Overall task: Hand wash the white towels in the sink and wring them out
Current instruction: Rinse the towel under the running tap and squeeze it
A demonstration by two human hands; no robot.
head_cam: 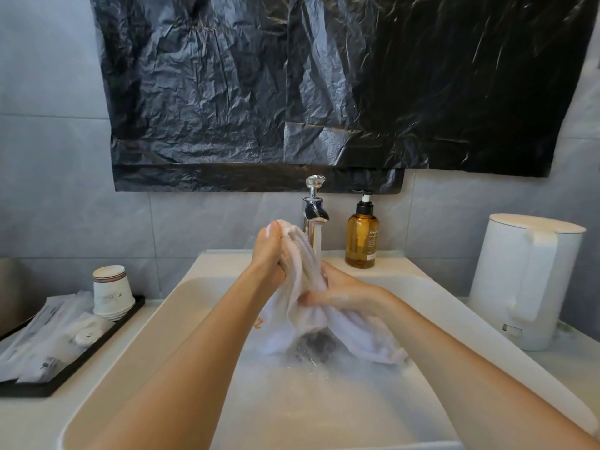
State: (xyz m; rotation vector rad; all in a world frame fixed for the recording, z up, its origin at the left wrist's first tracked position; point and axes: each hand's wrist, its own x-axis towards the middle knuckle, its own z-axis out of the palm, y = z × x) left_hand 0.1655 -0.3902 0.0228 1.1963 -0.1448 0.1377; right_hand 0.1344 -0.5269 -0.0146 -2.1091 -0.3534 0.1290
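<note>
A wet white towel (302, 306) hangs bunched over the white sink (181, 306), its lower ends trailing into the water near the drain. My left hand (271, 251) grips the towel's upper part, raised beside the tap. Lower down, my right hand (341, 292) grips the twisted middle of the same towel. Water runs from the chrome tap (313, 212) just behind the towel.
An amber pump bottle (361, 237) stands on the sink's back rim at the right. A white kettle (526, 280) sits on the counter further right. A black tray (55, 381) on the left carries stacked paper cups (110, 292) and wrapped packets. Black plastic sheeting (324, 86) covers the wall above.
</note>
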